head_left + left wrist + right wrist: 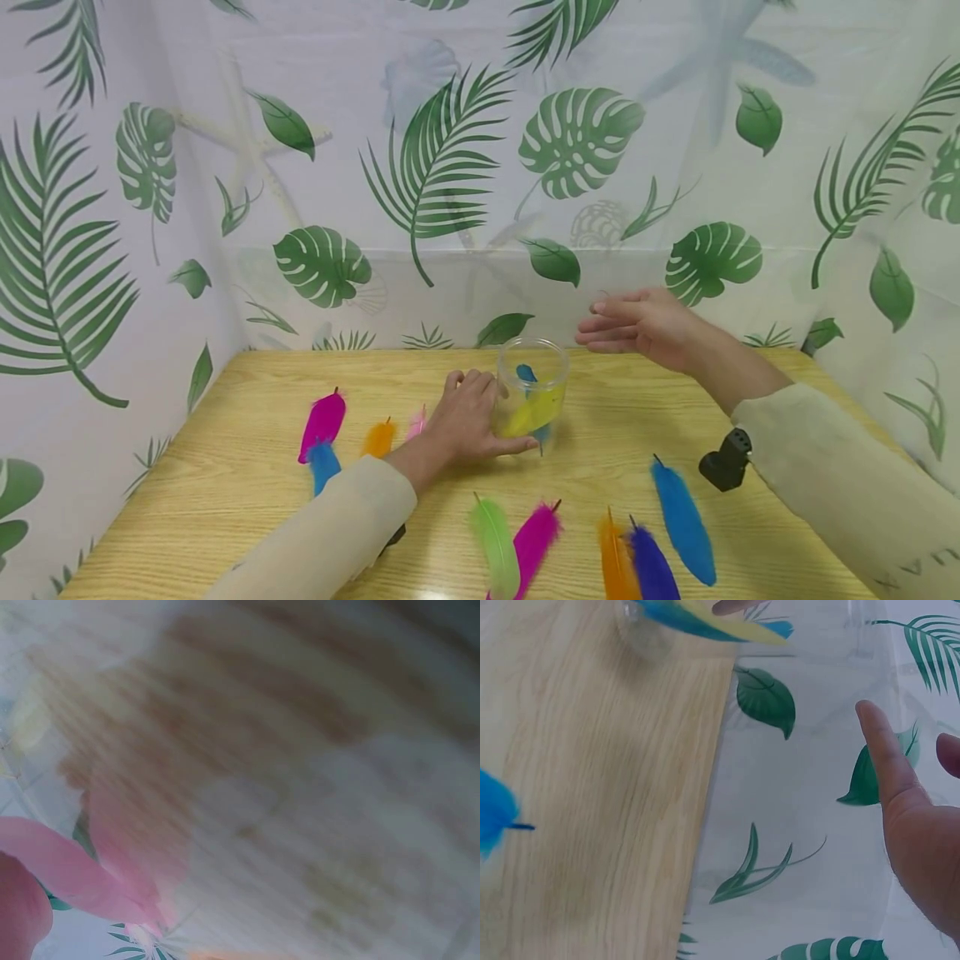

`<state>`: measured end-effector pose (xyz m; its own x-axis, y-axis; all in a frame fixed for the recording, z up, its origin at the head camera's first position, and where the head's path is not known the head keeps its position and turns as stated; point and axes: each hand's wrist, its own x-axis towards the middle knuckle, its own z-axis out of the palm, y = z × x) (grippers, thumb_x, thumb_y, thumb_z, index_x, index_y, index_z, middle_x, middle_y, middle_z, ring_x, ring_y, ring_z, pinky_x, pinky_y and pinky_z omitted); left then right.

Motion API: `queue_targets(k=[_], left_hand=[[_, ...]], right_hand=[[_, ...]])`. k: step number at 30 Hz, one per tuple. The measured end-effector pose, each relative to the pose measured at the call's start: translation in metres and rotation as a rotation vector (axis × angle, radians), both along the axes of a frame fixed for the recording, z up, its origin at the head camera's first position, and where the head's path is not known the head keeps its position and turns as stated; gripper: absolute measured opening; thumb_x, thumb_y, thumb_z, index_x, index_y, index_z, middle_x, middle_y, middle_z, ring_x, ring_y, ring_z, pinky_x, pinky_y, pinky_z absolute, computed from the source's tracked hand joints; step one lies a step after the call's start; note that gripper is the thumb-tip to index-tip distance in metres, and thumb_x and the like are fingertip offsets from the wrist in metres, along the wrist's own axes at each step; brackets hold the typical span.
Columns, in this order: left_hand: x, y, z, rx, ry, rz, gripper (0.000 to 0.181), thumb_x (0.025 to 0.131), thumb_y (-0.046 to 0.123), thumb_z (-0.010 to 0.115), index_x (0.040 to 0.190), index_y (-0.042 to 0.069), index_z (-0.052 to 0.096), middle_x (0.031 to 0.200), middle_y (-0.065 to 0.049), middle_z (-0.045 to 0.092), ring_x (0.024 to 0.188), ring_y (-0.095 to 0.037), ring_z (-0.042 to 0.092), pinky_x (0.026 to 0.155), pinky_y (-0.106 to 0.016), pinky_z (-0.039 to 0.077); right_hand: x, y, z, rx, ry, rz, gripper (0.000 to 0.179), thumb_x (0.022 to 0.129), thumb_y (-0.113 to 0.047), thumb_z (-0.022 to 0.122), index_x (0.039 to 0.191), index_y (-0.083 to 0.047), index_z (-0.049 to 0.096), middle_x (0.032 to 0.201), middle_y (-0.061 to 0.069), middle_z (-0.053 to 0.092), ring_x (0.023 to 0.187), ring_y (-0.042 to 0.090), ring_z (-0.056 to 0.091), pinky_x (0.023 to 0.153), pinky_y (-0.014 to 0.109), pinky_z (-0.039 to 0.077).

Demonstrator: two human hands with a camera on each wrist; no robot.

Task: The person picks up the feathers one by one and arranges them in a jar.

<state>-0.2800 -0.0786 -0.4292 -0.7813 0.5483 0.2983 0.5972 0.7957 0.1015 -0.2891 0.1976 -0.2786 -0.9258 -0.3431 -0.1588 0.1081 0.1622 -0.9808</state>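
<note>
A clear plastic jar (556, 374) stands upright near the far side of the table, with yellow and blue feathers (536, 412) inside. My left hand (459, 421) holds the jar from its left side, the thumb lying across the front. Part of that hand and a pink feather (79, 879) fill the corner of the blurred left wrist view. My right hand (647, 327) is raised in the air to the right of the jar's rim, fingers extended and nothing in them. Seen from the right wrist, the feathers (712, 622) show through the jar's wall.
Left of the jar lie magenta (324, 421), blue (322, 463), orange (380, 437) and pink feathers. Nearer me are green (495, 546), magenta (536, 537), orange (617, 558), purple (651, 562) and blue (682, 521) ones. A leaf-patterned cloth (465, 292) backs the wooden table (225, 467).
</note>
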Motion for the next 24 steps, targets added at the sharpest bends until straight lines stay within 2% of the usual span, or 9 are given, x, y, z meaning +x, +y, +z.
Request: queue_targets(k=[11,18,24], left_hand=[[-0.001,0.001,-0.001,-0.006,0.011,-0.001,0.079,0.08,0.081,0.055,0.119,0.012,0.058,0.111,0.0,0.058,0.11,-0.019,0.049,0.103,-0.045,0.03],[-0.001,0.001,-0.001,-0.02,0.004,0.004,0.08,0.08,0.081,0.053,0.12,0.012,0.059,0.113,0.0,0.059,0.112,-0.02,0.049,0.105,-0.047,0.03],[-0.001,0.001,-0.002,-0.015,0.003,0.0,0.08,0.08,0.081,0.053,0.12,0.012,0.058,0.114,-0.001,0.059,0.113,-0.02,0.05,0.106,-0.047,0.029]], right_hand=[[0.006,0.036,-0.02,0.048,-0.057,0.006,0.048,0.103,-0.014,0.055,0.136,0.017,0.04,0.11,0.012,0.074,0.103,0.024,0.072,0.094,0.041,0.054],[0.01,0.054,-0.031,0.112,-0.095,-0.008,0.051,0.102,-0.017,0.057,0.137,0.016,0.042,0.112,0.015,0.073,0.103,0.026,0.072,0.093,0.041,0.054],[0.014,0.073,-0.047,0.103,-0.126,-0.006,0.044,0.102,-0.017,0.057,0.132,0.014,0.049,0.108,0.014,0.074,0.102,0.027,0.073,0.091,0.042,0.055]])
